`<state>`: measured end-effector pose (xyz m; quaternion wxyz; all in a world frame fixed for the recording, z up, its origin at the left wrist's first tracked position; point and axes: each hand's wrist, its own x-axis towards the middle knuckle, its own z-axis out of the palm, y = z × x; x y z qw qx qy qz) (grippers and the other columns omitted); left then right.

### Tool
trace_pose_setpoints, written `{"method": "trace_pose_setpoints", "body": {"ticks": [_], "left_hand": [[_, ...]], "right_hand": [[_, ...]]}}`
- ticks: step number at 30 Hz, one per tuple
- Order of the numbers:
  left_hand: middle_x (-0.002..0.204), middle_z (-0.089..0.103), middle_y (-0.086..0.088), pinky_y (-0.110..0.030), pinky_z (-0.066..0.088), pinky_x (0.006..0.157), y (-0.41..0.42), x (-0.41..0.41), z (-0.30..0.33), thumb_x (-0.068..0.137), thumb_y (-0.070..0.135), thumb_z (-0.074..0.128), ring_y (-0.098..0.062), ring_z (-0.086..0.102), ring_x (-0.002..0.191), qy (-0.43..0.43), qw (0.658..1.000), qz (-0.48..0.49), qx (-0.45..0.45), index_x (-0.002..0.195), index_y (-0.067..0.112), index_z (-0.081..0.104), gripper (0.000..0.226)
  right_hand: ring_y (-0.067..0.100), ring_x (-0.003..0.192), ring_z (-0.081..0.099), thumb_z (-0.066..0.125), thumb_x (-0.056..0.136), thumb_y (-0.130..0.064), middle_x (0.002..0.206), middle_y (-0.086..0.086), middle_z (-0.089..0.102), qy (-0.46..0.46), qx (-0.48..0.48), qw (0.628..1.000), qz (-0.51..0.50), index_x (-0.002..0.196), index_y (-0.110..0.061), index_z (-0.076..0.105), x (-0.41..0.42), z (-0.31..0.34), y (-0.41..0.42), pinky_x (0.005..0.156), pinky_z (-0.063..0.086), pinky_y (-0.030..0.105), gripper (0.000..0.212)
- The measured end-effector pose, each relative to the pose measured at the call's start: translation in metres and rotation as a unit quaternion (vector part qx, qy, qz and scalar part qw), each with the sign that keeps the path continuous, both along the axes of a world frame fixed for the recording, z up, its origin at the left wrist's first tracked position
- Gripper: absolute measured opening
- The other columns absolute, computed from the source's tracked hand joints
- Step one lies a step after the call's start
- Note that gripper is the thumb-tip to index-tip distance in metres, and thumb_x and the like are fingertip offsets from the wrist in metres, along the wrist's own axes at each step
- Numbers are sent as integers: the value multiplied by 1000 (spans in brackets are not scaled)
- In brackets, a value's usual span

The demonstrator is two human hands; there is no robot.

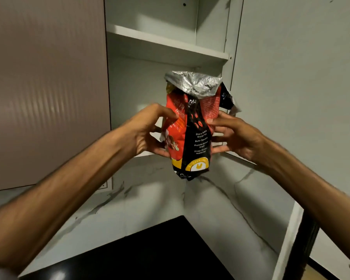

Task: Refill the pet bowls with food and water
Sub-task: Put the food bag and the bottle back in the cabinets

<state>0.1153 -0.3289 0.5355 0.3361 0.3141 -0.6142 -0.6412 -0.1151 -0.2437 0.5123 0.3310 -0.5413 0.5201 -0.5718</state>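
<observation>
A red and black pet food bag [194, 136] with a crumpled silver torn-open top hangs upright in the air in front of an open wall cabinet. My left hand [150, 130] grips its left side, thumb on the front and fingers curled beneath. My right hand [230, 134] grips its right side, fingers wrapped behind the bag. No pet bowls are in view.
The white cabinet [166, 43] has bare shelves, with its open door [291, 77] on the right. A closed beige cabinet door [47, 87] is at left. Below are a marble-patterned backsplash [220, 209] and a black countertop [150, 255].
</observation>
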Motion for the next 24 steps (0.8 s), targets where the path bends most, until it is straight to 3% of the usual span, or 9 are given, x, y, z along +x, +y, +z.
{"method": "trace_pose_setpoints", "body": {"ticks": [3, 7, 12, 18, 21, 24], "left_hand": [[132, 53, -20, -73, 56, 78, -14, -5, 16, 88, 16, 65, -52, 65, 104, 4, 1000, 7, -1, 129, 18, 59, 42], [129, 52, -20, -72, 57, 77, -34, -13, 31, 89, 17, 62, -50, 63, 109, -1, 1000, 18, -4, 127, 19, 62, 38], [130, 49, -21, -73, 56, 79, -67, -28, 43, 89, 16, 59, -49, 59, 114, 4, 999, 43, 0, 126, 21, 61, 37], [130, 49, -22, -72, 55, 83, -114, -47, 48, 88, 18, 57, -51, 58, 114, 3, 997, 75, 6, 130, 22, 60, 42], [130, 49, -23, -73, 54, 85, -136, -56, 46, 87, 19, 57, -51, 58, 113, -1, 996, 92, 7, 119, 22, 61, 33], [129, 49, -23, -75, 52, 88, -158, -64, 40, 86, 19, 57, -52, 57, 113, -2, 994, 109, 14, 122, 20, 59, 37]], "right_hand": [[25, 109, 72, 75, 83, -32, 119, 2, 76, 7, -5, 1000, -6, 131, -30, 67, -5, 15, -18, 75, 62, 41, 48], [28, 112, 72, 75, 84, -32, 118, 1, 77, 5, -2, 1000, -5, 127, -31, 69, -13, 29, -46, 81, 62, 45, 44], [26, 114, 72, 80, 73, -34, 116, 1, 77, -1, 1, 1000, 5, 110, -33, 75, -27, 43, -89, 84, 62, 49, 38], [30, 112, 72, 77, 87, -28, 117, 4, 77, -9, 17, 1000, 16, 118, -30, 72, -50, 49, -152, 86, 62, 50, 31], [33, 113, 71, 78, 87, -29, 121, 7, 75, -14, 32, 999, 24, 122, -27, 71, -59, 46, -183, 82, 63, 47, 35], [33, 112, 70, 79, 86, -30, 126, 9, 71, -17, 44, 998, 36, 121, -26, 70, -66, 41, -212, 80, 64, 46, 36]]}}
